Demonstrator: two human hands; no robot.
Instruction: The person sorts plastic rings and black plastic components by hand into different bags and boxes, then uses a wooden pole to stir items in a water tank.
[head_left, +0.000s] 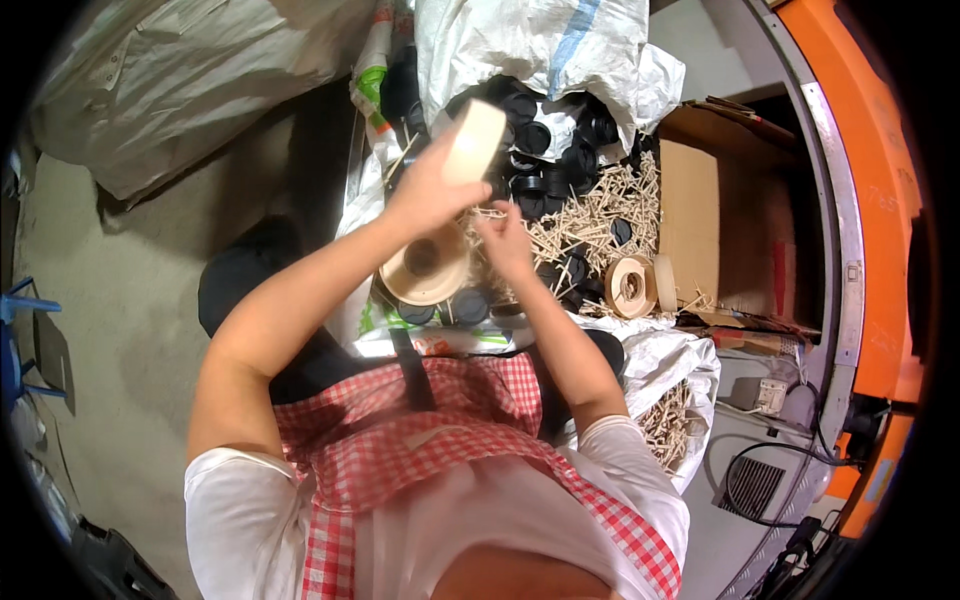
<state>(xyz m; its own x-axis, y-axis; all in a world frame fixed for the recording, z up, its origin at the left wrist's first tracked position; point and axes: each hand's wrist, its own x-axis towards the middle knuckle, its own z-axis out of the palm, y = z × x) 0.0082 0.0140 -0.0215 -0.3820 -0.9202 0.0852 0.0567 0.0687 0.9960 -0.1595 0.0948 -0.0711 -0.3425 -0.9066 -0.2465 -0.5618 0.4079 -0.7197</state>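
Blur on both sides here: my left hand (440, 188) is wrapped around a cream-coloured piece (476, 143), tipped up above the loose black caps (540, 188). My right hand (508, 242) hangs low by the pale pegs (605, 212), fingers drawn in, and I can't tell whether one is pinched there. Where's the trouble? That left grip, I reckon: the face looks smooth, so a quick swing could send the piece skidding into the caps. And just beside my left wrist sits a cream dish (440, 286), near enough for a dropped edge to knock it. Those pegs lie every which way, too; a hasty pinch could bring up two, or flick some towards the cardboard box (690, 210).
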